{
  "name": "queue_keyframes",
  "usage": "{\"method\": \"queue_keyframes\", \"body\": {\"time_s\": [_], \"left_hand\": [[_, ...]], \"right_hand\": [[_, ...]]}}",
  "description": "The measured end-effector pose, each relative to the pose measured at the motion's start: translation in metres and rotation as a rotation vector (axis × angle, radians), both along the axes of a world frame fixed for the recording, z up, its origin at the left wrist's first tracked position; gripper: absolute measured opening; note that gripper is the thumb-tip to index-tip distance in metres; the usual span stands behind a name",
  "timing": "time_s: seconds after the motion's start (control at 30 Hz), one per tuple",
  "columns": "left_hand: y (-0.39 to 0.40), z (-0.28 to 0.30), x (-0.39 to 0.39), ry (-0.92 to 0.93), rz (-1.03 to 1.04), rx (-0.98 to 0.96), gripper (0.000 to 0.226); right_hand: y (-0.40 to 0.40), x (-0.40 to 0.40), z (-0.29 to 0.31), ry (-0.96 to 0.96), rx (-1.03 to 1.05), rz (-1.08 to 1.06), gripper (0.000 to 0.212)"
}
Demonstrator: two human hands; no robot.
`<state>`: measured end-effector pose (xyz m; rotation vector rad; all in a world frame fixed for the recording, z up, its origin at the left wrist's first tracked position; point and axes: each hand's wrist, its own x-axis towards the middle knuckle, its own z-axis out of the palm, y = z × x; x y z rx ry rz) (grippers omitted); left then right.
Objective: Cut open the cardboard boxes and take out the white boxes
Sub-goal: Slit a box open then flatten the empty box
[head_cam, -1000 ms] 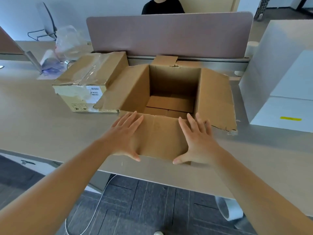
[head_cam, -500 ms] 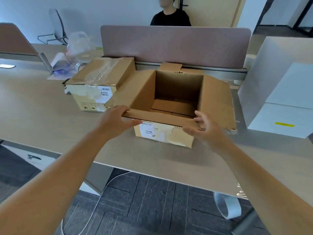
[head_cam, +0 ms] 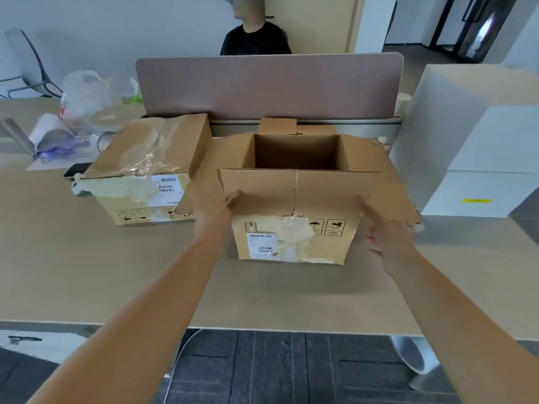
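An open cardboard box (head_cam: 294, 243) stands on the table in front of me, its inside dark and nothing visible in it. Its near flap (head_cam: 294, 191) stands upright. My left hand (head_cam: 217, 209) grips the flap's left end. My right hand (head_cam: 385, 231) is at the flap's right end and the box's right side, blurred. A second cardboard box (head_cam: 145, 176) with torn tape sits closed to the left, touching the open box's left flap. Large white boxes (head_cam: 478, 147) are stacked at the right.
The beige table (head_cam: 87, 272) has its front edge near me. A mauve partition (head_cam: 268, 86) runs behind the boxes, with a person in black seated beyond it. Plastic bags and papers (head_cam: 75, 121) lie at the far left. A dark phone (head_cam: 75, 170) lies by the closed box.
The near flap went from flat and pressed down to folded upright. The open box has slid back on the table, and my view has risen.
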<state>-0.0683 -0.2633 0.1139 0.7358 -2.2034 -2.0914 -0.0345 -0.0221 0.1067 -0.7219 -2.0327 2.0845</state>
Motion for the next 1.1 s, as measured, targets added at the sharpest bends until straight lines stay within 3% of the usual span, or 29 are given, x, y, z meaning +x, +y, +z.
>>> {"method": "queue_keyframes", "body": {"time_s": [0.07,0.13,0.17,0.3,0.5,0.57,0.8,0.93,1.1], "left_hand": [[0.000,-0.012,-0.002,-0.070,-0.055,0.064,0.033],[-0.002,-0.025,-0.009,-0.135,-0.099,0.094,0.063],[-0.003,-0.032,-0.014,-0.133,-0.128,0.111,0.068],[0.004,-0.044,-0.023,-0.108,-0.145,0.171,0.034],[0.011,-0.039,-0.024,-0.042,-0.123,0.261,0.026],[0.011,-0.031,-0.024,0.026,-0.138,0.262,0.026],[0.001,0.027,-0.024,0.212,-0.231,0.189,0.063],[-0.002,0.055,-0.031,0.230,-0.170,0.096,0.051],[-0.011,0.075,-0.032,0.265,-0.268,0.061,0.071]], "right_hand": [[-0.001,-0.002,-0.015,-0.058,-0.048,0.034,0.020],[-0.004,-0.006,-0.025,-0.071,-0.053,0.085,0.034],[-0.006,-0.007,-0.028,-0.085,-0.048,0.110,0.038],[-0.017,-0.018,-0.038,-0.079,-0.061,0.132,0.035],[-0.021,-0.023,-0.041,-0.027,-0.121,0.041,0.062],[-0.019,-0.026,-0.034,0.037,-0.095,0.018,0.061],[-0.010,-0.027,0.032,0.193,0.103,0.029,0.049],[-0.002,-0.025,0.063,0.232,0.153,0.063,0.059],[0.010,-0.029,0.088,0.206,0.147,0.125,0.051]]}}
